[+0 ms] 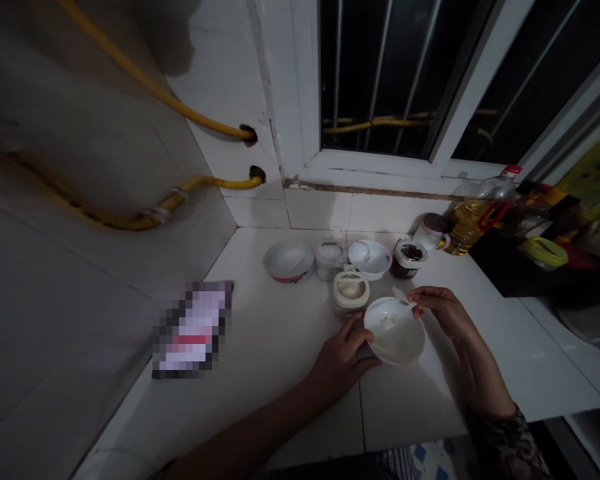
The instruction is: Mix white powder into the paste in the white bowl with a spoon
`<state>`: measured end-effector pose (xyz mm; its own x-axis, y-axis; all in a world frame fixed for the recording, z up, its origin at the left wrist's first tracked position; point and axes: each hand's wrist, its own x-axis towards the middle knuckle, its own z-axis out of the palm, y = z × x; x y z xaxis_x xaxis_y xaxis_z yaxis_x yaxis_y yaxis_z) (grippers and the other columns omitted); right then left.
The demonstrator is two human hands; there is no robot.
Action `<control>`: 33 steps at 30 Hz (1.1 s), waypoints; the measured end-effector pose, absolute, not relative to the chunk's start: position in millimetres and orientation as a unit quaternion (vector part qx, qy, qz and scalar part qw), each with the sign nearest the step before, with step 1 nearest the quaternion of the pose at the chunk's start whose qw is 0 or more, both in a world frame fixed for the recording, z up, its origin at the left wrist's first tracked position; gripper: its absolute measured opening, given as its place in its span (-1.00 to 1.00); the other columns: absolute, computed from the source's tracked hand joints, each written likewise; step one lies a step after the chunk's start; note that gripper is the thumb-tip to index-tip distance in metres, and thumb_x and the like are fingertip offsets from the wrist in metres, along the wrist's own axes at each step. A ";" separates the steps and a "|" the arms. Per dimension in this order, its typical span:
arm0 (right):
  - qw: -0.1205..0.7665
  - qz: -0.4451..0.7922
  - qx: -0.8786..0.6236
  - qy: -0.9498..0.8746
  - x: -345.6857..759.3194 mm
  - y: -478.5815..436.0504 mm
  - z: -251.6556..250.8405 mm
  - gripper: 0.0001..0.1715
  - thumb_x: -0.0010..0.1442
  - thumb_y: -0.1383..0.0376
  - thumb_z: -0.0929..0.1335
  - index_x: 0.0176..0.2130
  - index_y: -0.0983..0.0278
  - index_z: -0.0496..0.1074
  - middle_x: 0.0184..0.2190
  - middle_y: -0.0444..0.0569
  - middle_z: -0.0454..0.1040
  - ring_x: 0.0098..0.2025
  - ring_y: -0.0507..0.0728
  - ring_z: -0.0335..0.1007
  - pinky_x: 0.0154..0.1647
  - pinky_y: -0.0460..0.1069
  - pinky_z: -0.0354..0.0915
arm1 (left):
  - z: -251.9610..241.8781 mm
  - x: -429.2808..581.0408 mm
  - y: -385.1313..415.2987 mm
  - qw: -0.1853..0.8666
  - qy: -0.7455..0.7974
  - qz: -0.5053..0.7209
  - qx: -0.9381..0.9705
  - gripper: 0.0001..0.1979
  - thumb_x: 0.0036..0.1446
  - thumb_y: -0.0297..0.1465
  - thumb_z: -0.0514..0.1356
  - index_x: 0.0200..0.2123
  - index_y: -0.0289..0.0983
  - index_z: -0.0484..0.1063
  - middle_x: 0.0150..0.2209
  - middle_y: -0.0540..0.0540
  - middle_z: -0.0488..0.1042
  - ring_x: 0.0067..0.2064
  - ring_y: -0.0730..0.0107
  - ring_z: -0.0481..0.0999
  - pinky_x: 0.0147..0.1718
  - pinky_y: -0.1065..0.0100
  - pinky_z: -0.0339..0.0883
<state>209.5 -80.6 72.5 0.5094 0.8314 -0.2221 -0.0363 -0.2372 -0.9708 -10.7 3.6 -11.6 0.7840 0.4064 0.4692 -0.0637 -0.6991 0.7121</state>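
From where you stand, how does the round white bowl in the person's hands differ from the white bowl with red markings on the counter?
The white bowl is held tilted in the left hand, while the red-marked bowl rests on the counter. The white bowl holds a white spoon; the red-marked bowl shows none. The white bowl looks plain, the red-marked bowl has red on its side. Both are round and white.

The held bowl (pixel 395 331) and its spoon (pixel 404 308) are plain white; beyond that bowl, a white bowl (pixel 289 260) shows a red band low down, and an oil bottle (pixel 467 227) glows golden under a red cap; left of the held bowl, a yellow gas pipe (pixel 150 80); below it, a dark mottled sleeve (pixel 503 443) and blue-and-white patterned cloth (pixel 430 460)
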 end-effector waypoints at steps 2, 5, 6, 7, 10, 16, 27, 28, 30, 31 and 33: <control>0.552 0.397 -0.675 -0.287 209.0 -80.7 72.7 -0.83 -0.19 0.23 0.45 -0.56 0.31 0.49 -0.74 -0.10 0.41 -0.62 0.02 0.24 -0.49 -0.05 0.14 | -10.5 -10.5 3.6 0.376 0.098 0.316 0.866 -0.79 0.13 -0.31 0.24 -0.20 -0.21 0.30 0.10 -0.24 0.23 0.11 0.15 0.36 -0.06 0.23 0.39; 0.555 0.400 -0.675 -0.278 208.1 -80.0 72.3 -0.82 -0.20 0.23 0.46 -0.56 0.32 0.50 -0.75 -0.10 0.40 -0.63 0.01 0.23 -0.50 -0.05 0.14 | -7.8 -10.7 3.5 0.378 0.099 0.315 0.865 -0.79 0.13 -0.31 0.24 -0.21 -0.22 0.30 0.11 -0.24 0.23 0.09 0.14 0.38 -0.07 0.23 0.39; 0.556 0.400 -0.675 -0.274 207.8 -79.6 71.9 -0.81 -0.21 0.23 0.46 -0.56 0.32 0.49 -0.75 -0.10 0.41 -0.63 0.01 0.23 -0.50 -0.05 0.14 | -6.9 -10.8 3.4 0.378 0.101 0.315 0.865 -0.79 0.13 -0.31 0.24 -0.22 -0.22 0.30 0.11 -0.25 0.23 0.09 0.14 0.38 -0.07 0.23 0.39; 0.558 0.399 -0.676 -0.269 207.6 -79.0 71.4 -0.81 -0.22 0.23 0.47 -0.56 0.32 0.50 -0.75 -0.09 0.41 -0.63 0.01 0.24 -0.50 -0.05 0.15 | -6.1 -11.0 3.3 0.377 0.102 0.314 0.866 -0.80 0.13 -0.31 0.24 -0.22 -0.22 0.30 0.11 -0.25 0.23 0.09 0.13 0.38 -0.07 0.22 0.39; 0.572 0.389 -0.674 -0.259 206.6 -75.6 70.2 -0.78 -0.24 0.22 0.48 -0.55 0.32 0.50 -0.73 -0.09 0.42 -0.62 0.01 0.26 -0.49 -0.05 0.17 | -5.3 -11.4 3.0 0.376 0.104 0.305 0.869 -0.81 0.13 -0.31 0.24 -0.22 -0.22 0.31 0.11 -0.24 0.24 0.10 0.13 0.37 -0.07 0.23 0.39; 0.624 0.325 -0.651 -0.285 197.9 -59.8 75.0 -0.72 -0.19 0.15 0.47 -0.51 0.31 0.48 -0.68 -0.09 0.44 -0.59 0.03 0.28 -0.46 -0.03 0.20 | -7.7 -10.5 3.2 0.379 0.115 0.298 0.869 -0.78 0.09 -0.32 0.28 -0.21 -0.21 0.33 0.13 -0.21 0.23 0.09 0.15 0.38 -0.06 0.23 0.39; 0.367 -0.175 -0.580 -0.706 161.9 -56.4 71.5 -0.81 0.19 0.42 0.27 -0.30 0.23 0.46 -0.45 -0.08 0.56 -0.39 0.09 0.38 -0.09 0.11 0.15 | -2.0 -9.0 2.3 0.379 0.111 0.307 0.866 -0.79 0.07 -0.34 0.30 -0.24 -0.20 0.35 0.10 -0.17 0.27 0.11 0.18 0.37 -0.03 0.26 0.36; 0.360 -0.188 -0.574 -0.711 162.1 -57.8 71.5 -0.80 0.19 0.44 0.26 -0.29 0.22 0.45 -0.44 -0.08 0.56 -0.40 0.09 0.38 -0.08 0.11 0.15 | -1.5 -9.1 2.4 0.379 0.109 0.308 0.866 -0.79 0.07 -0.33 0.30 -0.24 -0.21 0.35 0.09 -0.18 0.28 0.12 0.17 0.36 -0.03 0.27 0.36; 0.392 -0.181 -0.589 -0.683 164.4 -60.4 72.3 -0.83 0.20 0.41 0.27 -0.29 0.22 0.45 -0.44 -0.08 0.56 -0.38 0.10 0.39 -0.07 0.12 0.16 | -0.6 -9.3 2.6 0.380 0.109 0.306 0.866 -0.79 0.07 -0.32 0.29 -0.25 -0.22 0.36 0.09 -0.19 0.28 0.11 0.17 0.37 -0.04 0.27 0.37; 0.424 -0.161 -0.608 -0.652 166.6 -61.8 72.8 -0.85 0.21 0.37 0.27 -0.31 0.21 0.45 -0.45 -0.08 0.55 -0.36 0.11 0.40 -0.08 0.11 0.18 | -0.4 -9.5 2.7 0.381 0.110 0.305 0.866 -0.79 0.08 -0.32 0.29 -0.25 -0.22 0.36 0.09 -0.20 0.28 0.10 0.17 0.38 -0.05 0.27 0.38; 0.490 -0.085 -0.653 -0.571 173.6 -65.4 73.9 -0.84 0.22 0.27 0.29 -0.35 0.21 0.45 -0.48 -0.08 0.53 -0.33 0.14 0.40 -0.14 0.08 0.23 | -0.5 -9.9 2.7 0.380 0.110 0.306 0.866 -0.79 0.08 -0.32 0.28 -0.24 -0.22 0.36 0.10 -0.21 0.27 0.10 0.16 0.38 -0.05 0.25 0.38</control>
<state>173.6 -65.4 73.9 0.3338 0.6622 0.6709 0.8291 0.1324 -0.5431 -9.9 2.7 -0.5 0.7884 0.4227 0.4469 -0.0425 -0.6874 0.7251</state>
